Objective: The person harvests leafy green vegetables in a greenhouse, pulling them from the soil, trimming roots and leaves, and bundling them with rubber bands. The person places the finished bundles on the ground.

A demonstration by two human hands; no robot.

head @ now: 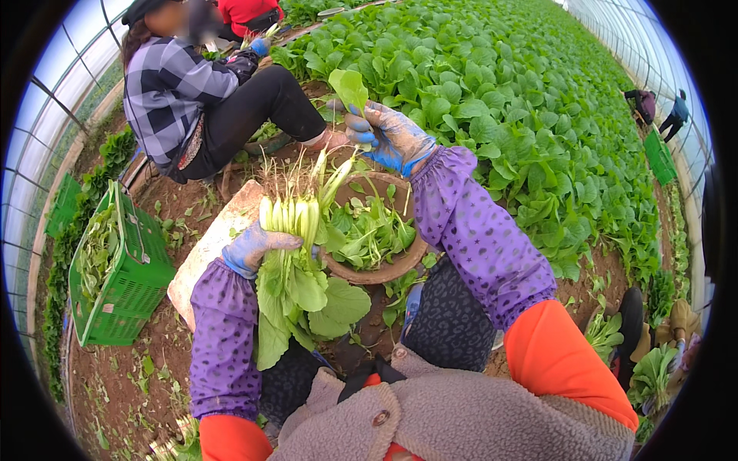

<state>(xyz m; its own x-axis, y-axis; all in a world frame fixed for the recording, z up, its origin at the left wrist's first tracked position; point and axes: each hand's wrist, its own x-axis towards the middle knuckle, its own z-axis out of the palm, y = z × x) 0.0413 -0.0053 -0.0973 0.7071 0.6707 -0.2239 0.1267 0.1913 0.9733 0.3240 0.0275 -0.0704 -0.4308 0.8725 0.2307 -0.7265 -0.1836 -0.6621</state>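
Note:
My left hand (256, 249), in a soiled blue glove, is closed around a bunch of leafy greens (297, 288). Their pale stems and thin roots point away from me, while the broad leaves hang toward my lap. Up and to the right, my right hand (392, 138), also gloved, pinches a single green leaf (348, 87) between thumb and fingers. Just past the bunch, a few stems lean out toward the right hand. Below that hand sits a round brown basin (377, 278) with loose leaves (375, 230) in it.
A pale board (193, 271) lies left of the basin. Further left stands a green plastic crate (124, 299) holding leaves. A person in a checked jacket (173, 80) sits ahead. Dense greens (490, 98) grow to the right. Another worker's hand (677, 354) is at lower right, beside a bunch.

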